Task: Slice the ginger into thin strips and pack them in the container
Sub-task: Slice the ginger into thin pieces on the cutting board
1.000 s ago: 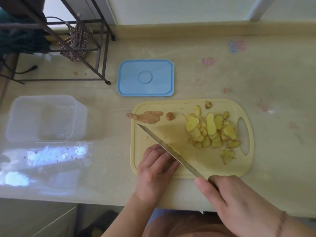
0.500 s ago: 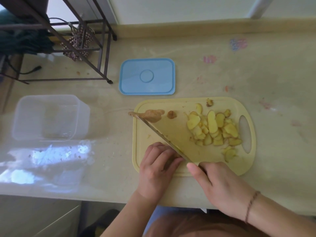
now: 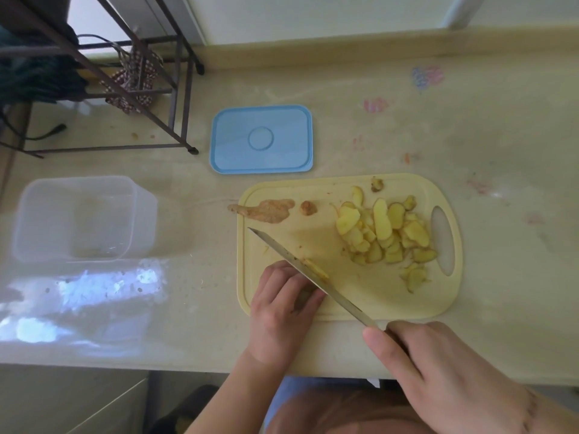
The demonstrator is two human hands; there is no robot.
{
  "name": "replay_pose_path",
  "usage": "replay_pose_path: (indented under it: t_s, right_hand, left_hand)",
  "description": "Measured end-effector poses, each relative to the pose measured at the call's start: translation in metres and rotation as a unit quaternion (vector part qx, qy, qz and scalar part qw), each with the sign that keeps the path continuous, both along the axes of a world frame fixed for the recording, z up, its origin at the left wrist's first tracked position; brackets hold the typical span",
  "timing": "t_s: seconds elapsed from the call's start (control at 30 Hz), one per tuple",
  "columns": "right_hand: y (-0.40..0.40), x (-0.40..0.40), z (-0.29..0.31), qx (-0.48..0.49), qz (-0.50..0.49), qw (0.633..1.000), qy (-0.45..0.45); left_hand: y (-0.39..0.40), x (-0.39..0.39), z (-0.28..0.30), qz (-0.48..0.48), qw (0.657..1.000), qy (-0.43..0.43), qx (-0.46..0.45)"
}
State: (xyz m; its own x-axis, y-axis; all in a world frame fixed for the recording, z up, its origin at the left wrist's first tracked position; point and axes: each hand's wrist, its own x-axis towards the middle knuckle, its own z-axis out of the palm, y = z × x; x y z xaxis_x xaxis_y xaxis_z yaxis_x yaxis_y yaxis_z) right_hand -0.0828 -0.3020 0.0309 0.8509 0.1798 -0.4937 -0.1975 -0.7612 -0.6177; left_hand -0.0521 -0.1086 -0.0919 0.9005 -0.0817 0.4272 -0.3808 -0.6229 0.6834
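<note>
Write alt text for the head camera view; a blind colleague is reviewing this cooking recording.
A person's right hand holds a knife slicing ginger steadied by the left hand on a yellow cutting board, with a pile of ginger slices at the board's right. On the counter, an empty clear container sits left and its blue lid lies behind the board.

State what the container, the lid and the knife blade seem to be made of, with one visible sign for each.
Container: probably clear plastic, since the counter shows through its cloudy walls.
Lid: likely matte blue plastic, going by its moulded rim and raised ring.
Blade: seemingly steel, grey with a dull sheen.
</note>
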Motion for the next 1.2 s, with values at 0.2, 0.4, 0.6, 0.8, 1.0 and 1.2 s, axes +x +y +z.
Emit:
replay_pose_path:
  t_s: [0.2, 0.4, 0.6, 0.8, 1.0, 1.2]
  right_hand:
    - [0.002, 0.000, 0.000, -0.014, 0.002, 1.000, 0.007]
    - [0.008, 0.006, -0.005, -0.008, -0.010, 1.000, 0.025]
    - [0.018, 0.024, -0.033, 0.019, -0.009, 1.000, 0.019]
    - [0.005, 0.003, -0.022, 0.025, -0.033, 0.999, 0.005]
    - [-0.003, -0.004, -0.010, 0.005, -0.032, 0.999, 0.011]
    - [-0.004, -0.002, -0.008, -0.001, -0.015, 1.000, 0.020]
  left_hand:
    - [0.000, 0.000, 0.001, -0.009, 1.000, -0.005, 0.000]
    - [0.001, 0.000, 0.000, -0.022, 1.000, -0.008, 0.001]
    - [0.001, 0.001, -0.001, -0.021, 1.000, -0.009, 0.010]
    - [0.001, 0.000, 0.002, -0.021, 1.000, 0.012, -0.001]
    - [0.001, 0.002, 0.004, -0.021, 1.000, 0.014, -0.002]
    - [0.001, 0.001, 0.003, -0.017, 1.000, 0.007, 0.001]
